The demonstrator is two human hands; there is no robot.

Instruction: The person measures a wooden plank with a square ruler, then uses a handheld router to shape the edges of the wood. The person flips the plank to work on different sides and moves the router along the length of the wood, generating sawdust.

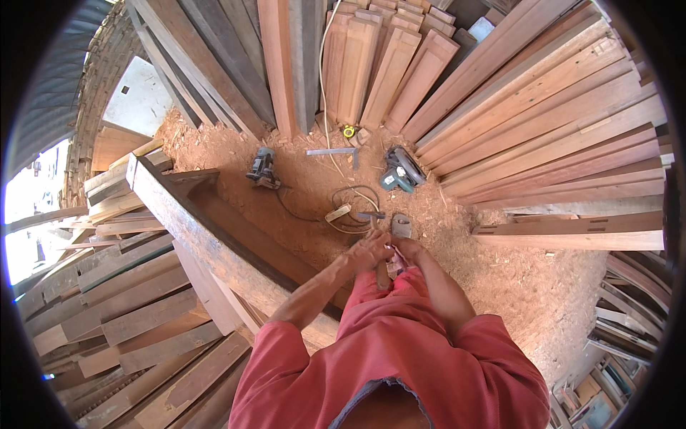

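Note:
Both my hands are close together in front of my red clothing, low in the middle of the view. My left hand (pixel 370 249) is closed around the handle of a hammer (pixel 371 214), whose dark head points away from me. Right beside it, my right hand (pixel 407 248) has its fingers curled in toward the left; what they grip is too small and covered to name. A short brown wooden piece (pixel 384 276) shows just under the hands, against my red trousers. Beyond the right hand lies a grey, rounded flat object (pixel 401 227) on the shavings.
Ahead on the shavings lie a router (pixel 263 169), a metal square (pixel 333 151), a yellow tape measure (pixel 349 131), a circular saw (pixel 402 171) and a power strip (pixel 338 212) with looping cords. A long heavy beam (pixel 207 222) runs along my left. Timber stacks (pixel 543 136) surround the area.

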